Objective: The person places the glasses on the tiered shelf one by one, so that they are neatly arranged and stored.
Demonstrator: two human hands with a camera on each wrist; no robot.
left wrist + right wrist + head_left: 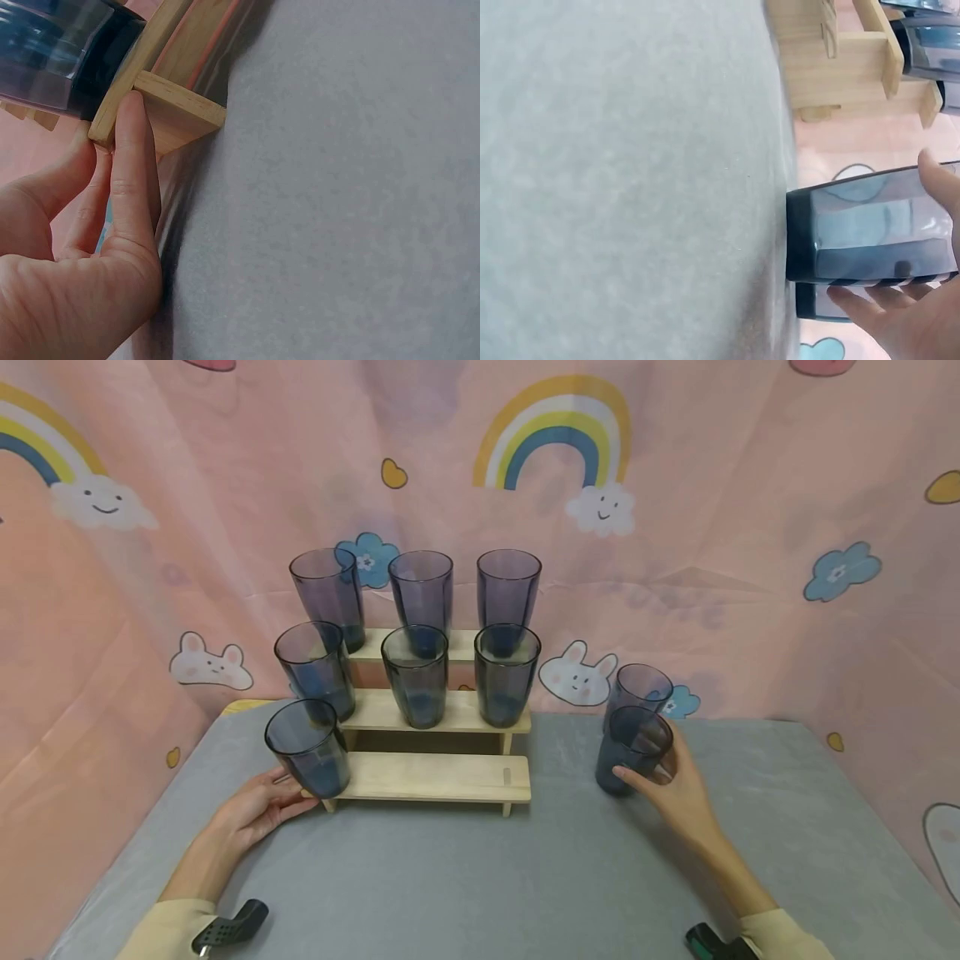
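While your right hand (678,785) curls around the near dark glass (632,750) on the grey table (480,877), your left hand (258,806) rests against the left end of the wooden step rack (438,777). In the head view your right thumb lies across the front of that glass and the fingers wrap behind it; the right wrist view shows the fingertips (870,304) under its side and the thumb above, so the hand is closed around the glass, which stands with its base on the table. Just behind your right hand, touching or nearly touching the held glass, stands a second dark glass (639,687), also on the table. The rack lies well to the left of this hand, with bare tabletop between.

Your left hand holds nothing you could lift: the left wrist view shows the fingers (135,172) straight and together, pressed along the corner of the rack's lowest board, the thumb tucked beside them. Just above these fingertips, on the left end of the bottom step, sits one glass on the bottom step (309,747); the remainder of that step, to the right of your hand, is bare wood. Further beyond the hand, the middle step carries three glasses (416,675) in a row and the top step three more (422,589).

Behind it all hangs a pink backdrop (750,527) printed with rainbows, clouds and rabbits.
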